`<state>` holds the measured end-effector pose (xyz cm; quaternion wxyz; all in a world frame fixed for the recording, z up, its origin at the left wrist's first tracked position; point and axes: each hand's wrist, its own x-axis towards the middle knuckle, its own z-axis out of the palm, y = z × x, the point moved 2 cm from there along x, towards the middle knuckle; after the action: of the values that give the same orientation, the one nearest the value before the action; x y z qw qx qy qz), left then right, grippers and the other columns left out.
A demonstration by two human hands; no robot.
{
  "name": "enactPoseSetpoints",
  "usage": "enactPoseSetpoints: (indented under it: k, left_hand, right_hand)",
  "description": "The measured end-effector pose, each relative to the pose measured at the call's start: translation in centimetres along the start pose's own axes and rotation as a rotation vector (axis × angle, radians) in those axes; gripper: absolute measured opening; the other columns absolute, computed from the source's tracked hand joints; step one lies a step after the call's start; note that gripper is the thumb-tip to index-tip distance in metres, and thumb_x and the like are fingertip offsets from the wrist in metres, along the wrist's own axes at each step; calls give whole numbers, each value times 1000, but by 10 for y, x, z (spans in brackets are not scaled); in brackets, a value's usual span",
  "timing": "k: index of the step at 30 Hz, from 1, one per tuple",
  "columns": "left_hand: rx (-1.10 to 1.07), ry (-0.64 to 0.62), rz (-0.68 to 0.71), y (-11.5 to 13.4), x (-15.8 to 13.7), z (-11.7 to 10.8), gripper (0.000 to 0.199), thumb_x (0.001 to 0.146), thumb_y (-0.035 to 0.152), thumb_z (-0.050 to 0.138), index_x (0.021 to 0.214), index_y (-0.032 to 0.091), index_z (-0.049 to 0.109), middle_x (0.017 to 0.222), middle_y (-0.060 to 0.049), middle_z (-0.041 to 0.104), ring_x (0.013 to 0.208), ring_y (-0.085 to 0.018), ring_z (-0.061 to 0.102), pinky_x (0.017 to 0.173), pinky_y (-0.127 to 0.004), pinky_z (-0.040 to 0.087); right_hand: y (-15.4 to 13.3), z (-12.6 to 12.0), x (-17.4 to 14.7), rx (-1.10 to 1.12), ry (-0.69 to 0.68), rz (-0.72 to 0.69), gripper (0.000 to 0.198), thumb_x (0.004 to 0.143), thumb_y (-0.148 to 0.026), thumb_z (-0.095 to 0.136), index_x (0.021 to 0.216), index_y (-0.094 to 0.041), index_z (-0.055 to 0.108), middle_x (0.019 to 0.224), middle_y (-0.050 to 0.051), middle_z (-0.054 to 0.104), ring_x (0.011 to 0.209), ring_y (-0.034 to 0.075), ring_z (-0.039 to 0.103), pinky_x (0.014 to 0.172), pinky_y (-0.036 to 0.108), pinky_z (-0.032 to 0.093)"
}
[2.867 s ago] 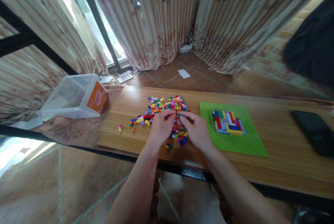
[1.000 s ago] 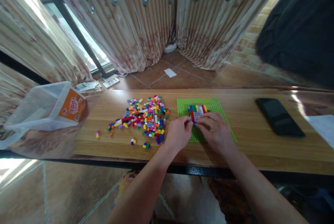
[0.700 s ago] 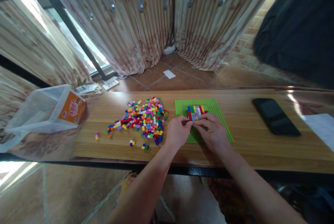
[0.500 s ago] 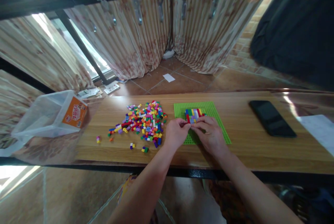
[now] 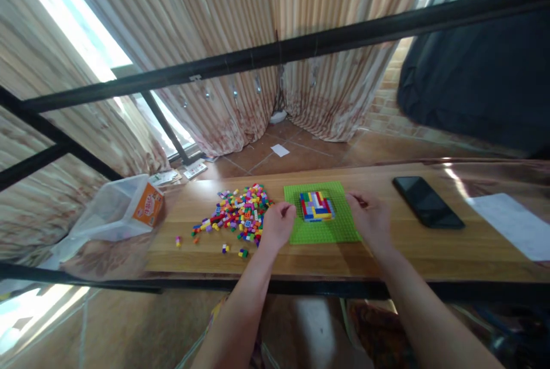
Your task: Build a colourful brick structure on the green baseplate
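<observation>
A low build of toy bricks (image 5: 317,207) in red, blue, yellow, white and grey sits near the middle of a green studded baseplate (image 5: 324,234). Over the left edge of the baseplate is my left hand (image 5: 277,226), apart from the build, its fingers curled closed and no brick showing at the tips. My right hand (image 5: 373,219) is off the right edge, slightly blurred, its fingers also curled together with no brick visible. Neither hand touches the build. Left of my left hand, a heap of loose bricks (image 5: 243,212) is spread on the wooden table.
A few stray bricks (image 5: 243,253) lie in front of the heap. A clear plastic bin (image 5: 112,208) with an orange label is at far left. On the right are a black phone (image 5: 427,201) and white paper (image 5: 513,226). A dark metal bar (image 5: 258,58) crosses beyond the table.
Both hands have come away from the build, the left moving left and the right moving right, so its whole top shows. The camera view has tilted up.
</observation>
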<state>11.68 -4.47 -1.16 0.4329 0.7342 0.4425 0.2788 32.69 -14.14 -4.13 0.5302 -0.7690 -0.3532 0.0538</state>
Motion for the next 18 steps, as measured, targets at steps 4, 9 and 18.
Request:
enactPoseSetpoints:
  k: [4,9,18]
  left_hand:
    - [-2,-42,99,22,-19,-20,21,84,26,52,81,15,70,71,-2,68,64,-13,61,60,-22,44]
    - [-12,-50,98,19,-71,-72,23,81,32,54,87,16,70,74,-3,68,68,-14,61,64,-24,47]
    - [82,153,-157,-54,-210,-141,28,78,39,53,79,19,72,77,-3,72,77,-21,66,74,-31,52]
  right_hand:
    - [22,5,2,-72,-37,72,37,80,-41,53,92,-15,76,90,13,75,80,24,67,77,37,51]
    - [35,9,0,-116,-75,44,31,72,-35,56,83,-14,76,93,15,75,88,27,67,86,41,50]
    - [44,-29,-18,-129,-195,-29,33,76,-34,50,84,-17,77,88,11,77,86,25,71,79,37,55]
